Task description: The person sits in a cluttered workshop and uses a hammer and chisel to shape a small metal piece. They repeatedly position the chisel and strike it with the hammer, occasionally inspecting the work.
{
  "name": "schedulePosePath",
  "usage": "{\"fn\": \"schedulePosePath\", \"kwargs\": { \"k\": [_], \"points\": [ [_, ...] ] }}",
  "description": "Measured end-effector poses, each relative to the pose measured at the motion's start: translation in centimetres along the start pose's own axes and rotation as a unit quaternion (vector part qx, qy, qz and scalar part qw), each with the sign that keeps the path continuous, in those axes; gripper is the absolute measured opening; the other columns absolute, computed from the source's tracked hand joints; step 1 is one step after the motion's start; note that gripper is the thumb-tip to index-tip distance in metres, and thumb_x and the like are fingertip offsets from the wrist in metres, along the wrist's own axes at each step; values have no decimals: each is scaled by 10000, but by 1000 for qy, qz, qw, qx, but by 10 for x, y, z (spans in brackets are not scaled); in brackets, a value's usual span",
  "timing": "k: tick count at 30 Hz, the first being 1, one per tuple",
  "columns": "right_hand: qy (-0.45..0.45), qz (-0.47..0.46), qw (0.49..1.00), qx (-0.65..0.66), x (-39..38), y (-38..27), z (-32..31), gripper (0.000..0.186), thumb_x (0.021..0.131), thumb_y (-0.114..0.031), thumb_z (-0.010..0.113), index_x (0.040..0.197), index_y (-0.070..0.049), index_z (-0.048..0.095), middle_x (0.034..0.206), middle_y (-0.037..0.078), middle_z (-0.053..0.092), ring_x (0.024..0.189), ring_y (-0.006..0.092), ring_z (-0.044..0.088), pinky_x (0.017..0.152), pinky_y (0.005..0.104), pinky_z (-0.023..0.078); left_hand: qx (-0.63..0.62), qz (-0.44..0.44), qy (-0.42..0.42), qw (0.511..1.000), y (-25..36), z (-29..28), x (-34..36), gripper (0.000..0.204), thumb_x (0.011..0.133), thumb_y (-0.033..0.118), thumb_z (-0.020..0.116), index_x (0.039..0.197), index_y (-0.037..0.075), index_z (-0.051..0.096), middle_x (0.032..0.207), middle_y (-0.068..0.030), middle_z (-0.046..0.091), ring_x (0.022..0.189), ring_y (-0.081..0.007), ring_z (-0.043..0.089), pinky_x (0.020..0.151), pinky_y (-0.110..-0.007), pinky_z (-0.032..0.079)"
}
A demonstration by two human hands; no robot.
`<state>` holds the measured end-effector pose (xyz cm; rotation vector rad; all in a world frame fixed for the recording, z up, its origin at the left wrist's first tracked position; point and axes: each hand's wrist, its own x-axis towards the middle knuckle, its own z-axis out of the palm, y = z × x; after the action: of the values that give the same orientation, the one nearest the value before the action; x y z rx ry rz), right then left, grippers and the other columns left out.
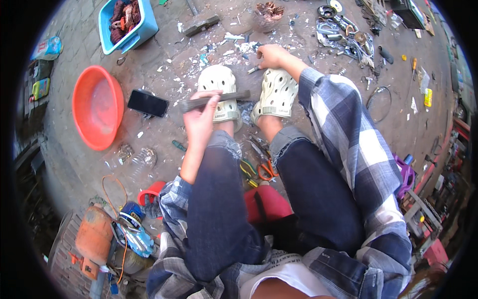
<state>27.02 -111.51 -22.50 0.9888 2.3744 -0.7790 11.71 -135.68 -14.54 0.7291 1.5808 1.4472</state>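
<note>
My left hand (198,121) is wrapped round a dark, flat bar (235,95), which lies crosswise above my left cream clog (217,77). Whether the bar is plain stock or a tool, I cannot tell. Beyond my right clog (279,89), my right hand (275,56) has its fingers bent in a pinch. A small pale stub (253,71) shows at the fingertips, low over the ground. White scraps (247,47) are strewn about it. Between my feet and the red seat (266,203) lie orange-handled scissors (268,170) and yellow-handled pliers (248,170).
Left of me are a red basin (97,108), a phone (148,103) and a blue tub (130,37) of reddish-brown coils. A hammer (201,26) and a bowl of copper-coloured pieces (269,16) lie ahead. Metal parts (346,37) are heaped at far right.
</note>
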Motion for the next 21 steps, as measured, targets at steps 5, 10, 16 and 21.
{"fn": "schedulePosePath", "kwargs": {
  "k": [5, 10, 16, 21],
  "points": [
    [-3, -47, 999, -21, 1, 2, 4, 224, 660, -114, 738, 867, -56, 675, 793, 107, 680, 794, 277, 656, 724, 367, 509, -27, -37, -139, 989, 1, 7, -8, 70, 846, 6, 605, 914, -3, 623, 1008, -84, 663, 925, -142, 604, 838, -285, 478],
    [221, -92, 968, 79, -60, -28, -20, 166, 731, -107, 683, 893, -80, 657, 884, 107, 645, 853, 294, 630, 712, 382, 506, -33, -60, -133, 989, 2, -3, -7, 76, 847, 5, 596, 916, -6, 626, 1009, -94, 662, 933, -154, 606, 852, -292, 474],
    [409, -183, 882, 148, -134, -72, -51, 132, 761, -57, 682, 886, -62, 638, 873, 75, 615, 786, 259, 620, 670, 333, 501, -8, -68, -143, 987, -2, -6, -19, 76, 840, -22, 585, 906, -2, 619, 1023, -96, 662, 967, -169, 605, 871, -300, 466],
    [496, -238, 826, 122, -156, -91, -58, 212, 686, 17, 724, 876, -52, 660, 869, 66, 614, 762, 234, 605, 638, 311, 490, 38, -91, -234, 967, 10, -1, -18, 108, 810, -70, 573, 887, -3, 610, 1050, -106, 655, 1025, -177, 594, 913, -311, 447]
  ]
}}
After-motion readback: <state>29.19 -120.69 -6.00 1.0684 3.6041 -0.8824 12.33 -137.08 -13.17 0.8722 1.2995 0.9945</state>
